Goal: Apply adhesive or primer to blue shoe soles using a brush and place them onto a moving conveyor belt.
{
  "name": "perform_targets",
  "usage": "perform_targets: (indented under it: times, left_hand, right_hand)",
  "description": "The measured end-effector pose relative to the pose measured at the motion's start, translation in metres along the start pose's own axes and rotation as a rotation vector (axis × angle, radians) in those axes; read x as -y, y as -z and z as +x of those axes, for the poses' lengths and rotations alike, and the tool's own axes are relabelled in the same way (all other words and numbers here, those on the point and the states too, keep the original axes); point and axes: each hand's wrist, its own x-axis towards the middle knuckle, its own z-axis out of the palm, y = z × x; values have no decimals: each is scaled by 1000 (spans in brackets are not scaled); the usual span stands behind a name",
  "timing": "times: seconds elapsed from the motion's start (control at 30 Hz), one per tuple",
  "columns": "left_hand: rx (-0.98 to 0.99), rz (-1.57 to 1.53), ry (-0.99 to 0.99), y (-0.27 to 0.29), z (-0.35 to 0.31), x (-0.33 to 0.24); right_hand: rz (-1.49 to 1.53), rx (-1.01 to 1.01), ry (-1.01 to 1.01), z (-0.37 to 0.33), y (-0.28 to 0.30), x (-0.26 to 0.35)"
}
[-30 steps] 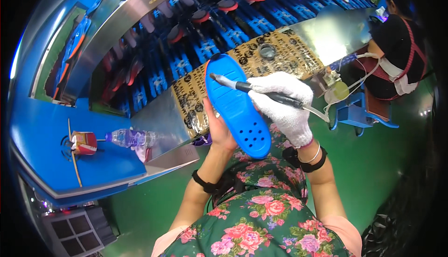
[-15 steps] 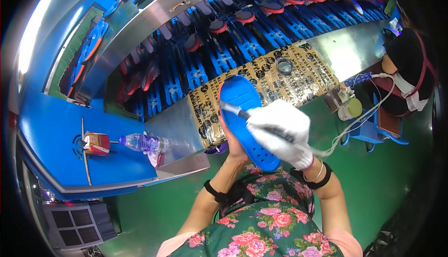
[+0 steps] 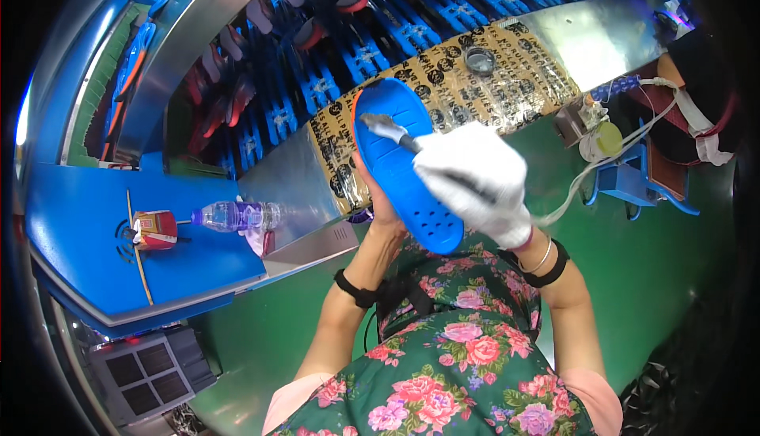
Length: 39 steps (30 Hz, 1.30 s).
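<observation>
- A thin brush [image 3: 388, 132] is pinched in the closed fingers of the white-gloved right hand [image 3: 475, 178], its bristled tip laid on the upper part of a blue shoe sole [image 3: 404, 168]; the grip sits far back on the handle, apparently so that the tip can be steered along the sole's face
- The blue shoe sole is held from beneath by the bare left hand [image 3: 374, 198]; only the thumb side and wrist are seen, the fingers being hidden behind the sole, so their exact curl cannot be told, though the sole is clearly carried by them
- The sole is kept tilted, toe end away from the body and heel end near the chest, which seems meant to turn its ribbed face up to the brush and to the eye
- A black band [image 3: 354, 289] is worn on the left wrist, and a black band with a thin bangle [image 3: 546, 260] on the right
- A small round tin [image 3: 480, 60] is set on a printed brown sheet [image 3: 443, 87] covering the steel bench [image 3: 602, 36], just beyond the sole, probably within easy reach for dipping
- Behind the bench, blue carriers with shoe parts [image 3: 372, 52] are ranged in rows
- To the left, a clear plastic bottle [image 3: 237, 216] lies on its side on a blue table [image 3: 79, 222], well apart from the hands
</observation>
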Motion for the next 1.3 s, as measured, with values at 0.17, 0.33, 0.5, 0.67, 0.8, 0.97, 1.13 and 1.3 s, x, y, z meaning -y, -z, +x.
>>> perform_targets:
  times: [0.17,0.33,0.5,0.67,0.8,0.97,1.13,1.3]
  left_hand:
    - [185,-153,23,27,1,3]
    - [125,-134,15,11,0,-2]
    - [240,-223,16,18,3,-3]
    - [202,-159,72,16,10,-11]
    - [312,-251,67,27,19,-16]
    - [291,-212,6,22,19,-20]
    - [418,-292,-7,38,30,-20]
    - [361,-307,-16,47,36,-22]
  right_hand:
    - [245,71,-183,-19,-6,10]
    - [-14,107,4,-20,-4,9]
    - [245,127,-153,-27,-8,16]
    - [42,108,-61,-33,-7,9]
    - [145,191,-117,-36,-12,25]
    - [145,80,-205,-43,-10,14]
    - [109,179,-46,-45,-16,28]
    - [158,72,-180,-48,-12,13]
